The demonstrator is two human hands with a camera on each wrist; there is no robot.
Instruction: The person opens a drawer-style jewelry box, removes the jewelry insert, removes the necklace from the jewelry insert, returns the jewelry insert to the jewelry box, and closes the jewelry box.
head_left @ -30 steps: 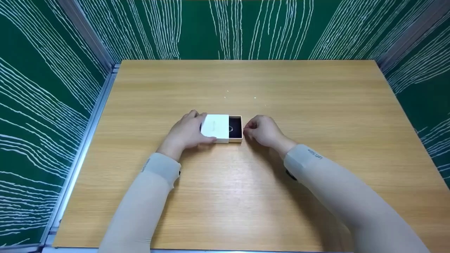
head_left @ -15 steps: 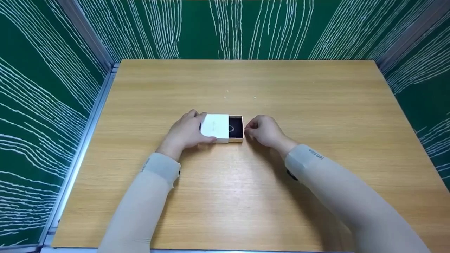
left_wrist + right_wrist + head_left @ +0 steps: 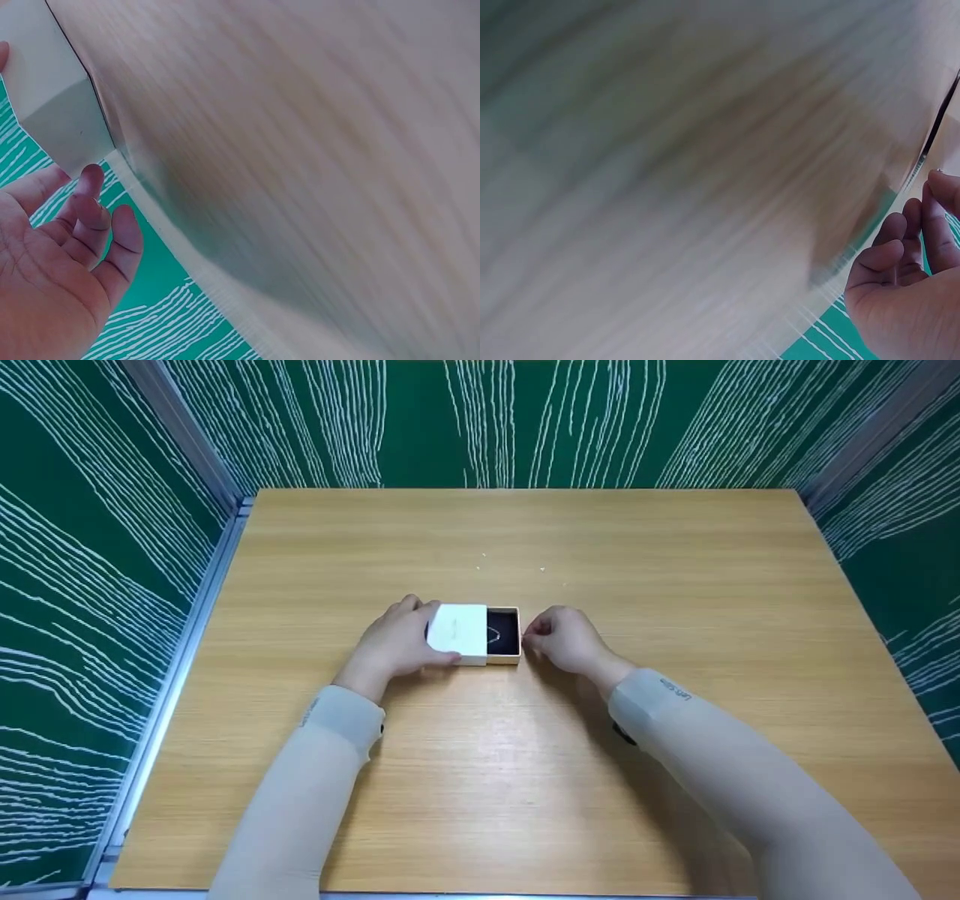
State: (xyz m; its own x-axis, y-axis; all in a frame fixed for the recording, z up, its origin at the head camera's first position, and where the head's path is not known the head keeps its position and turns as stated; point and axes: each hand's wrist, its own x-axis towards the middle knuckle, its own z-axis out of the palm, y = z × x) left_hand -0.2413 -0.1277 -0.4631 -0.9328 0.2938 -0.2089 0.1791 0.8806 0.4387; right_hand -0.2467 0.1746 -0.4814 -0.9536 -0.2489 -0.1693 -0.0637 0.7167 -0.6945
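A small white jewelry box (image 3: 459, 630) lies flat on the wooden table, its inner drawer (image 3: 502, 658) slid partly out to the right. On the drawer's black lining lies a thin chain (image 3: 493, 636), part of it hidden under the sleeve. My left hand (image 3: 397, 639) grips the white sleeve from the left, thumb along the near side and fingers at the far side. At the drawer's right end, my right hand (image 3: 564, 639) pinches with thumb and forefinger; whatever small pull is between the fingertips is too small to make out. The left wrist view shows the sleeve's white side (image 3: 67, 124).
The wooden table (image 3: 495, 780) extends around the box. Several tiny white specks (image 3: 542, 569) lie beyond it. Green panels (image 3: 420, 427) with white lines stand behind and at both sides, joined by grey metal posts (image 3: 180, 427).
The drawer has slid slightly farther right out of the sleeve, and more of the chain shows. My right hand has shifted a little right with it; the left hand stays in place.
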